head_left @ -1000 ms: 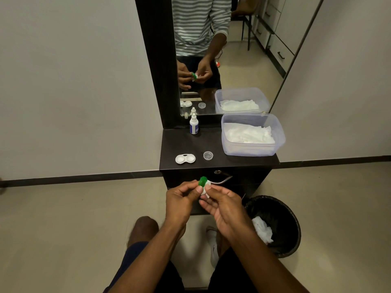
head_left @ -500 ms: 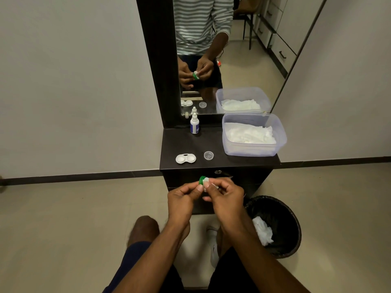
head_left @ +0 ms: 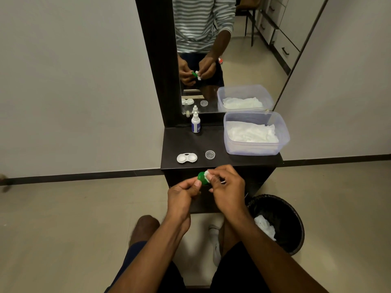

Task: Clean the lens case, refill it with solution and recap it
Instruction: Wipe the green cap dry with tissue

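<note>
Pinching the small round green plastic cap in our left hand steadies it. Our right hand fingers grip white tissue against it, just before the open white lens case.

No text can be read anywhere: the blue label on the small dropper bottle at the surface's back edge is too blurred.

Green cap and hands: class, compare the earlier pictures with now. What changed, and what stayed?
The right hand turned, pressing its tissue into the green cap; the left hand kept holding it. Case, clear cap, bottle stayed put.
</note>
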